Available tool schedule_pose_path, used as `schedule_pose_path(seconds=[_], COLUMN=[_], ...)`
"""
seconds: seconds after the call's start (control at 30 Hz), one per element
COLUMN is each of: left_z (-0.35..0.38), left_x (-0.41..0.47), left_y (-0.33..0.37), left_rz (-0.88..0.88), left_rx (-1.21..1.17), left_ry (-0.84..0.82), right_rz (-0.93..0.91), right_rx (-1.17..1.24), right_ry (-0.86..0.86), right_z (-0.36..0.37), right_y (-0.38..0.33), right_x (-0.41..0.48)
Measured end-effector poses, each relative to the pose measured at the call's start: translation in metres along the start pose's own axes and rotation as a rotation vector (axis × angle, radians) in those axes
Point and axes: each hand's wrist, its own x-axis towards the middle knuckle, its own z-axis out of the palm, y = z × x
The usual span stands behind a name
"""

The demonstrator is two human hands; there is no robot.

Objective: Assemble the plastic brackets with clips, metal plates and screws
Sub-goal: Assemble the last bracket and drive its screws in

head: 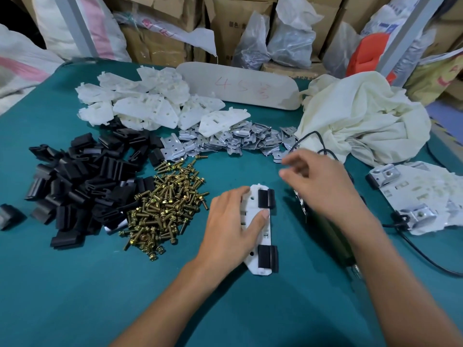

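Bracket mid-table with both clips on, left hand on it

The white plastic bracket (261, 236) lies flat on the teal table (75, 284), right in the middle, with two black clips (266, 198) sitting on its right edge, one near each end. The left hand (230, 221) holds it, thumb laid across the middle and fingers over the left edge. The right hand (323, 181) hovers just past the bracket, a bit blurry, fingers loosely spread and nothing in it as far as I can see. Under that hand there's a dark green power tool (328, 236) with a black cord. To the left is the pile of brass screws (165, 204), then the loose black clips (82, 186). Behind are the metal plates (240, 139) and spare white brackets (150, 101). Far right is a cream cloth (363, 116), and in front of it some brackets with plates fitted (426, 196).
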Motion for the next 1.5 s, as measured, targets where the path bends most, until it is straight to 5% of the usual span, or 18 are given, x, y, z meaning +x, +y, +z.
schedule_pose_path(seconds=[0.2, 0.47, 0.63, 0.77, 0.9, 1.33, 1.5], left_z=[-0.003, -0.004, -0.006, -0.016, -0.021, -0.031, -0.029], left_x=[0.001, 0.002, 0.002, 0.007, 0.008, 0.015, 0.017], left_y=[-0.001, 0.000, -0.002, -0.004, -0.006, -0.017, -0.021], left_rz=[0.000, -0.007, 0.050, 0.090, 0.122, 0.214, 0.156], left_rx=[-0.019, -0.045, -0.008, -0.030, -0.078, -0.089, -0.113], left_ry=[0.003, 0.002, 0.035, 0.151, 0.132, 0.006, 0.052], right_rz=[-0.130, -0.173, -0.024, 0.238, 0.365, 0.420, 0.338], right_rx=[-0.445, -0.525, -0.165, 0.619, 0.974, 1.086, 0.966], right_ry=[-0.070, -0.051, 0.081, -0.115, -0.274, -0.422, -0.274], right_z=[0.025, 0.031, -0.003, -0.003, 0.016, 0.033, 0.036], right_y=[0.011, 0.020, 0.007, -0.001, 0.006, 0.021, 0.026], right_x=[0.108, 0.125, 0.098, 0.041, -0.004, -0.022, -0.022])
